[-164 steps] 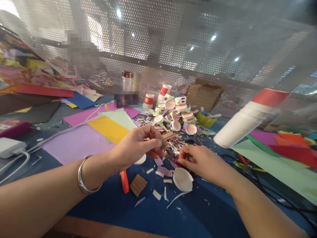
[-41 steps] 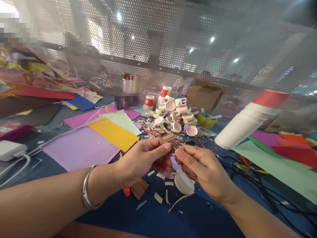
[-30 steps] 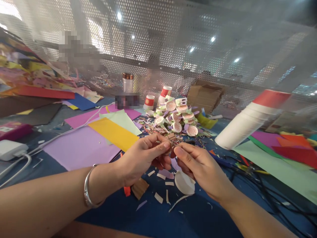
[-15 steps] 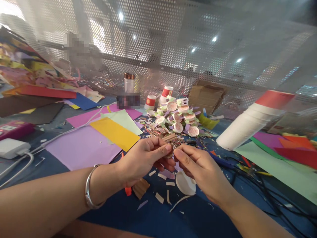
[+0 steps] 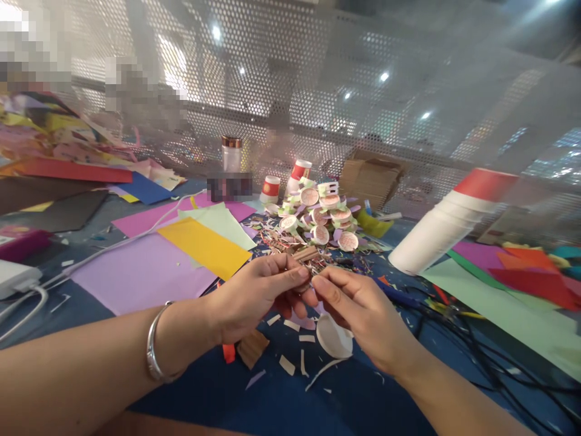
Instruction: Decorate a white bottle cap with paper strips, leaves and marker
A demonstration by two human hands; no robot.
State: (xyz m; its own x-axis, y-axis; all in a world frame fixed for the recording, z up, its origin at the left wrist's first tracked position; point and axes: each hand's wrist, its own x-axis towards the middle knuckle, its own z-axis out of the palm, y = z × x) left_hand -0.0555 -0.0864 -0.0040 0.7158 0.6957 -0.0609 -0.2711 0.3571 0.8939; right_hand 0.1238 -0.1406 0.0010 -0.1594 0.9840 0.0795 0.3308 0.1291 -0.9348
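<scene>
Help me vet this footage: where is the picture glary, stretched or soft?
Head view, top: round white lights glare; head view, right: slanted red-white paper-cup stack looks stretched; head view, left: multicoloured paper heap looks smeared; head view, centre: bare left hand looks sharper.

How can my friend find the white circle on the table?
Look at the blue table, towards the bottom middle of the picture. Just below the fingertips of the right hand, which partly cover it, lies the circle. It is wide and round, while the white scraps beside it are narrow strips and bits.
</scene>
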